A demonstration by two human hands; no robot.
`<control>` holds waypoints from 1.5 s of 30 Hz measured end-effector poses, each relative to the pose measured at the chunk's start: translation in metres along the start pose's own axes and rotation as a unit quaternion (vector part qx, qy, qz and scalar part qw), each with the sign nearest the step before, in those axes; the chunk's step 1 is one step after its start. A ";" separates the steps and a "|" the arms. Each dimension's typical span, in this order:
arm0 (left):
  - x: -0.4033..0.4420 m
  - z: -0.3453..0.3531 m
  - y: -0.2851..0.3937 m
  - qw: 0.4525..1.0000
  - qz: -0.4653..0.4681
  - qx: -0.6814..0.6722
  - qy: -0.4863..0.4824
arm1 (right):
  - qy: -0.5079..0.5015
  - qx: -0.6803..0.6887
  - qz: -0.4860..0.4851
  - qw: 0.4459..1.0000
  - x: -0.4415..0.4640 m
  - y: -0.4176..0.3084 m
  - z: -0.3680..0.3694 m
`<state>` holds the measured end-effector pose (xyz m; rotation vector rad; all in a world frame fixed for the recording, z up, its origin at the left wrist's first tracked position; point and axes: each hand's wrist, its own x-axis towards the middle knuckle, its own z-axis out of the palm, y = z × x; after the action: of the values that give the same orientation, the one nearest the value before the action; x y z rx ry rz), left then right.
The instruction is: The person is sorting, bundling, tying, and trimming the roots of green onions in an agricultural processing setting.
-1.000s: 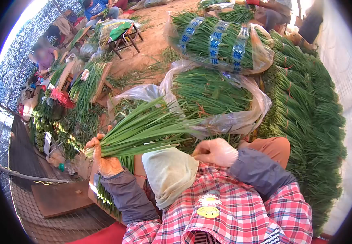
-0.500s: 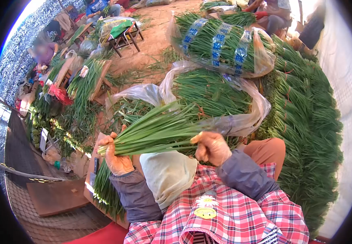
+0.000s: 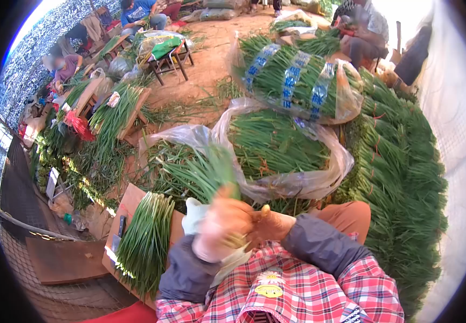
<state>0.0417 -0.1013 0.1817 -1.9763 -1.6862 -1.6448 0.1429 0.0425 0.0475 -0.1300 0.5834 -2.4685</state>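
Worktop (image 3: 131,197) = wooden board on my L, w/ a thick bundle of green stalks (image 3: 145,237) lying across it & a knife (image 3: 121,226) just beside, nr the L edge. Dirt floor (image 3: 203,59) beyond, leaf scraps strewn abt. In front of me an open plastic bag (image 3: 303,188) w/ more greens inside; right behind it, a full clear bag (image 3: 297,75) bound w/ blue printed tape. Long stack of bundles (image 3: 405,188) down my R side, white sheeting (image 3: 453,102) past it. Folding stool (image 3: 169,60) w/ green cloth on top farther off; one co-worker (image 3: 70,65) far L, another (image 3: 370,32) far R.

My L hand (image 3: 225,220) is blurred but closed round the base of a bunch of green leaves (image 3: 214,169), in front of my chest, tips fanning up & away nr the open bag. My R hand (image 3: 271,225) is right up against the L, fingers curled; can't tell if it's gripping anything.
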 end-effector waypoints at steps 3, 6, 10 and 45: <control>-0.041 0.046 0.002 0.960 0.080 0.093 -0.250 | 0.053 0.083 0.002 0.995 0.000 -0.012 0.033; -0.065 0.050 -0.004 0.938 0.088 0.115 -0.314 | 0.111 0.077 -0.029 0.990 0.006 -0.002 0.042; -0.072 0.045 -0.003 0.929 0.076 0.120 -0.341 | 0.126 0.126 -0.016 0.984 0.016 0.017 -0.003; -0.120 0.068 -0.033 0.562 -0.599 -0.558 0.120 | 0.410 -0.617 -0.121 0.661 0.027 -0.084 0.048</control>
<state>0.0821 -0.1260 0.0477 0.0683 -2.1408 -3.8584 0.0868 0.0699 0.1260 0.4466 2.6806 -1.7162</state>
